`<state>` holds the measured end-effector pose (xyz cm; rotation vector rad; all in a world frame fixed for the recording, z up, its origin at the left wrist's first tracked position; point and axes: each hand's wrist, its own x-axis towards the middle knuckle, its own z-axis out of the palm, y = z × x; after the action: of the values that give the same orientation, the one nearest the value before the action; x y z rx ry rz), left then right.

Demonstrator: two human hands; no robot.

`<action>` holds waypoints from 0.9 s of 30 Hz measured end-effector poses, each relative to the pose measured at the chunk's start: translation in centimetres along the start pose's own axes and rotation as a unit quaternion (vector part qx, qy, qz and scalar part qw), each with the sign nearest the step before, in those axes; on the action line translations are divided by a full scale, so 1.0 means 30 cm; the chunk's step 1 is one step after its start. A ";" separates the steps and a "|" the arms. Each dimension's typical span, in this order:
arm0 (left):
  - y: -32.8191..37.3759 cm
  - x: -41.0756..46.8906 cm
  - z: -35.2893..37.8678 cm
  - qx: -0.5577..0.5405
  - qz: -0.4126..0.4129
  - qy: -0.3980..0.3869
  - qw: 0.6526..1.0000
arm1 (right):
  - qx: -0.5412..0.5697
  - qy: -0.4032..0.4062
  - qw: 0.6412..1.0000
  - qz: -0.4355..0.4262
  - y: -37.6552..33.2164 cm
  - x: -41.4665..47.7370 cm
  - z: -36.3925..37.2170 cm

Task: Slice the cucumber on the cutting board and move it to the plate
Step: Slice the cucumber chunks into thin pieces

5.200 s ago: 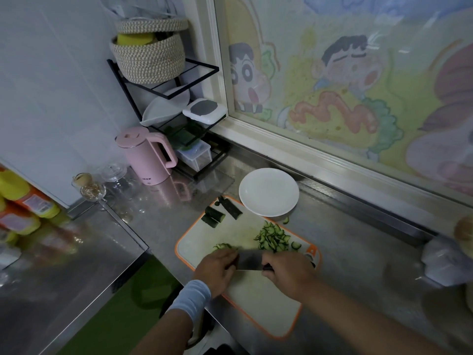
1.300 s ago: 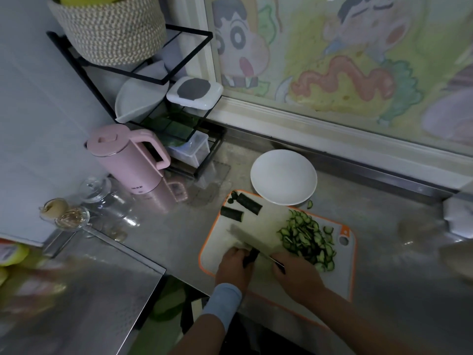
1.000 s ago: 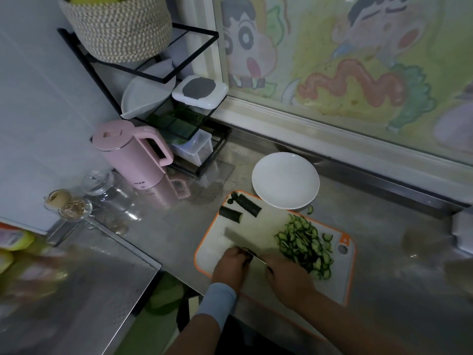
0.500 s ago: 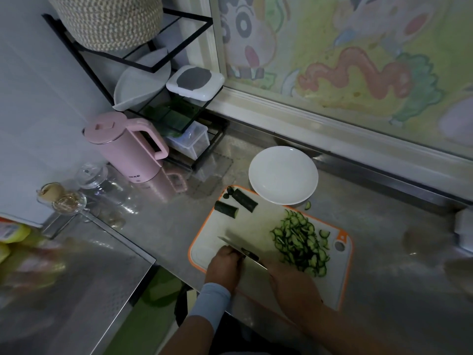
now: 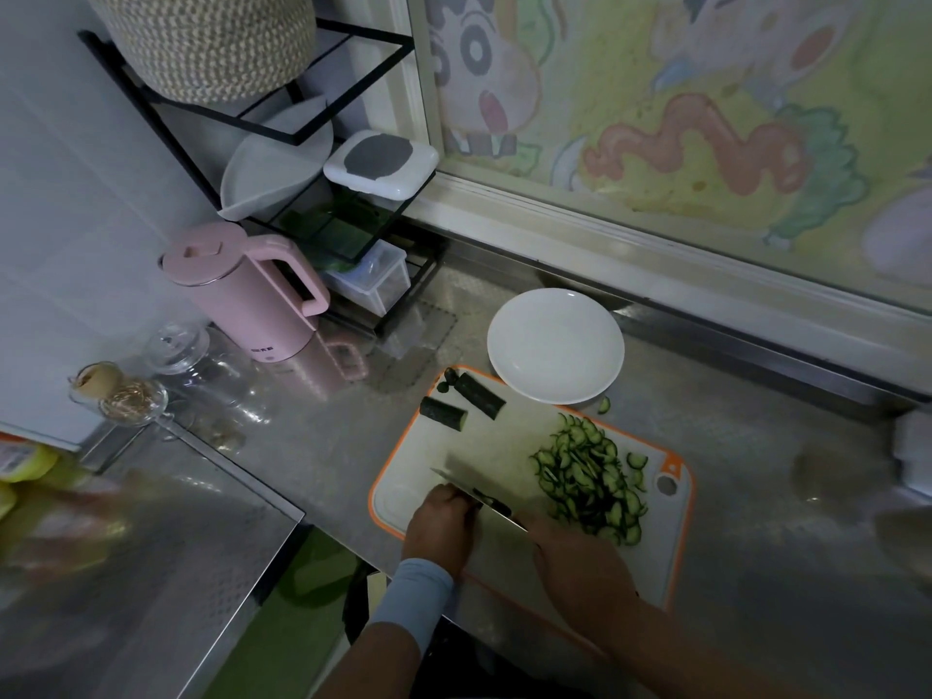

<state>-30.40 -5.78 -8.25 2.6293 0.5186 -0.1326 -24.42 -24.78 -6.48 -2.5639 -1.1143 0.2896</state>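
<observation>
Right grip (image 5: 580,562) wraps the knife (image 5: 456,480); left grip (image 5: 441,522), fingers curled, pins a cucumber stub (image 5: 491,500). I note the cutting board (image 5: 504,441) on a dim steel worktop (image 5: 756,471), plate (image 5: 555,345) at its far edge.

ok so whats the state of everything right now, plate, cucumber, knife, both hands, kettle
plate, empty
cucumber slices, cut, piled on the cutting board
cucumber chunks, two, uncut, at the board's far corner
knife, edge down over the board, gripped by right hand
left hand, fingers curled beside the blade, anything under them hidden
kettle, lid closed
</observation>
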 end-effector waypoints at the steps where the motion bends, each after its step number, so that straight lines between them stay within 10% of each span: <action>1: -0.002 0.002 -0.001 -0.004 0.000 0.000 1.000 | -0.012 -0.003 1.000 0.003 -0.001 0.003 0.004; 15: 0.002 -0.002 -0.004 -0.021 -0.011 0.016 1.000 | -0.042 0.075 0.996 -0.028 -0.049 0.078 0.095; 27: 0.003 -0.001 0.001 -0.024 -0.016 0.019 0.999 | 0.006 -0.052 0.999 0.012 -0.009 0.022 0.063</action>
<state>-30.38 -5.88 -8.24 2.5823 0.5706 -0.0795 -24.75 -23.70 -8.16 -2.5780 -1.1153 0.4402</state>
